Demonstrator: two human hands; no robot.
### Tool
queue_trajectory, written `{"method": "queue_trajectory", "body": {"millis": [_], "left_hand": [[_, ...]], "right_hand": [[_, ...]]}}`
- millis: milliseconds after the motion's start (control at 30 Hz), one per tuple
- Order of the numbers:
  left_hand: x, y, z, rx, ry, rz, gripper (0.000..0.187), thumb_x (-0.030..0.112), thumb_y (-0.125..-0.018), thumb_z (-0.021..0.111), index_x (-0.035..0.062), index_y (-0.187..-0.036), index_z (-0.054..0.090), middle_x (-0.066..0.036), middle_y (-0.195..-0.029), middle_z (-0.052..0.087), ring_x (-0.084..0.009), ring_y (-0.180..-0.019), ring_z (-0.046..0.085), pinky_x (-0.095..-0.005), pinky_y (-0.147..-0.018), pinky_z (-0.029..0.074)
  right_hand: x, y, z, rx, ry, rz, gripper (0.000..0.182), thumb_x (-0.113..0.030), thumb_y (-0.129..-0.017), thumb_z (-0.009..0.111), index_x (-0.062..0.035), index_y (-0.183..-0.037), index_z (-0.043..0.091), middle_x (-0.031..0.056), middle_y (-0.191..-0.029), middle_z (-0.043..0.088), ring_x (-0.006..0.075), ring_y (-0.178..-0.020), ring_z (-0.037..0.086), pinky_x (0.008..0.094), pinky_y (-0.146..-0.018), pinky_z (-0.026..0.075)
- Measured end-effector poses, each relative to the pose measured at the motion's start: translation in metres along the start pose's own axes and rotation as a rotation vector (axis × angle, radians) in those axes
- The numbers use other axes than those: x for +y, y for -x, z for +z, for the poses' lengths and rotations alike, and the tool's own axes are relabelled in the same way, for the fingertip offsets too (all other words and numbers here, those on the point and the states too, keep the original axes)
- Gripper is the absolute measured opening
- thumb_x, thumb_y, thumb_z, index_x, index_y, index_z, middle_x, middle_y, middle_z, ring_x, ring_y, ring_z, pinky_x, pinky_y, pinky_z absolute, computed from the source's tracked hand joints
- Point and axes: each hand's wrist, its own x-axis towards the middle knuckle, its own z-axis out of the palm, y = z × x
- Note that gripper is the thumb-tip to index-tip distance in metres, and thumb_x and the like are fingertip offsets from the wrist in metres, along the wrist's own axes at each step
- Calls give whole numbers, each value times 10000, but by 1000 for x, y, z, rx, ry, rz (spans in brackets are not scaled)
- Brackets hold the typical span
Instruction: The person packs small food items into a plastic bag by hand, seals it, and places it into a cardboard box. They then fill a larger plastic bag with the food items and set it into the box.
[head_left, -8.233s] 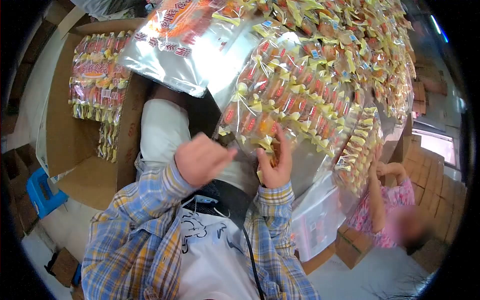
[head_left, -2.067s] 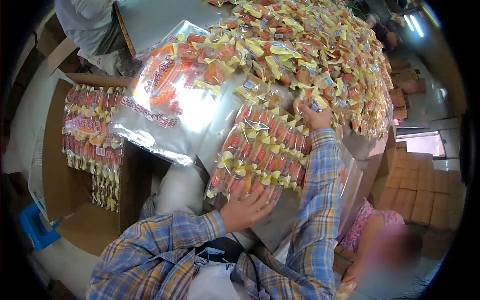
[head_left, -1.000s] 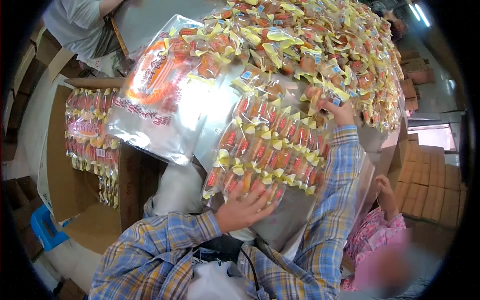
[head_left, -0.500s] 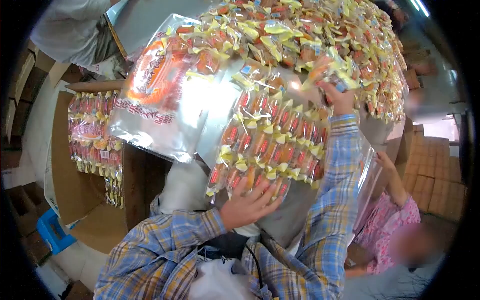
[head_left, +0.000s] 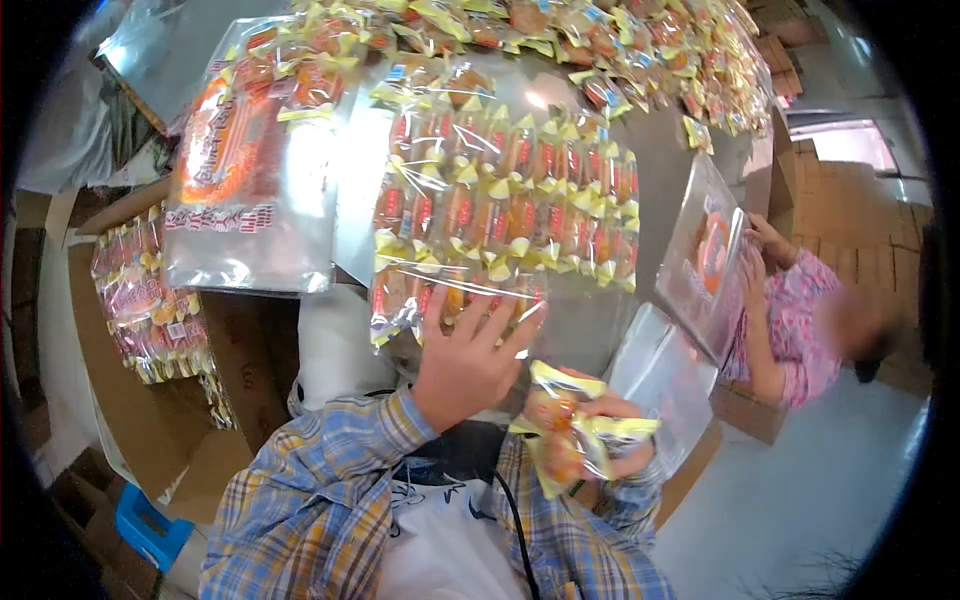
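Note:
Rows of wrapped snack cakes (head_left: 505,215), in clear wrappers with yellow crimped ends, lie side by side on the metal table in front of me. Glossy clear plastic appears to cover them. My left hand (head_left: 468,355) rests with spread fingers on the nearest, shorter row. Close to my body on the right, my right hand (head_left: 622,432) grips a few loose wrapped cakes (head_left: 560,440); their exact number is hard to make out. Left of the rows lies a stack of printed clear bags (head_left: 240,160), with a few loose cakes on its upper part.
A large heap of wrapped cakes (head_left: 640,45) covers the table's far side. At lower left stands an open carton (head_left: 150,430) with filled bags inside, near a blue stool (head_left: 150,525). On the right, a person in a pink sleeve (head_left: 805,280) handles printed bags (head_left: 705,260).
My right hand has come back from the heap to near my body, carrying wrapped cakes. My left hand stays on the nearest row. The view has shifted, and more bags show at right.

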Motion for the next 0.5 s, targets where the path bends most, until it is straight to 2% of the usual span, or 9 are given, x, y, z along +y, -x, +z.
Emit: {"method": "queue_trajectory", "body": {"millis": [33,133,167,200,267,367,400,467,500], "left_hand": [[1,-5,-4,14,5,0,577,296,-857,714,203,-1420,628,-13,-1259,656,-232,-1178,593,-616,-1138,258],[2,-10,-8,15,31,7,615,279,-834,754,183,-1426,618,-39,-1239,647,-270,-1208,568,-615,-1135,253],[2,-10,-10,4,24,15,617,270,-828,761,182,-1422,619,-48,-1253,641,-276,-1228,558,-615,-1131,256],[2,-11,-11,-6,14,23,620,261,-822,769,180,-1419,620,-58,-1267,634,-282,-1248,547,-615,-1127,259],[4,-11,-12,-16,14,23,567,239,-845,752,163,-1395,636,-71,-1344,615,-283,-1278,537,-620,-1114,277],[1,-12,-12,-5,36,24,509,241,-876,743,115,-1360,643,-92,-1445,579,-294,-1327,516,-639,-1102,292],[1,-10,-11,-35,53,26,507,251,-882,742,132,-1364,641,-84,-1453,574,-298,-1338,506,-638,-1110,281],[-3,-12,-7,-95,89,30,502,273,-892,741,164,-1371,637,-70,-1468,564,-306,-1359,485,-635,-1126,260],[-6,-14,-4,-84,32,75,527,268,-882,737,176,-1389,626,-57,-1469,570,-305,-1359,489,-640,-1126,259]], "right_hand": [[9,3,13,91,7,46,621,-69,-711,884,-49,-1282,640,283,-1574,383,385,-1433,443,475,-1167,369],[27,12,46,459,-112,210,680,-10,-685,847,-24,-1321,606,175,-1493,466,309,-1381,490,421,-1148,389],[28,9,44,473,37,227,744,3,-667,870,5,-1349,573,130,-1463,481,275,-1346,507,391,-1135,397],[31,3,49,578,-172,261,820,14,-659,889,21,-1396,530,113,-1439,508,242,-1311,530,380,-1130,402],[27,-12,51,608,-195,284,870,17,-664,901,29,-1430,489,100,-1402,544,221,-1276,555,370,-1111,419],[49,-17,40,568,-86,142,899,24,-671,886,32,-1461,456,94,-1377,571,207,-1231,581,357,-1075,451],[29,-31,46,622,-359,206,899,27,-671,874,31,-1468,458,127,-1443,530,224,-1289,548,363,-1083,448],[32,-40,38,609,-375,189,889,19,-688,856,25,-1483,456,178,-1545,451,272,-1413,463,400,-1129,414],[40,-40,31,538,-309,100,888,7,-700,854,22,-1490,449,195,-1581,404,281,-1443,429,410,-1143,404]]}}
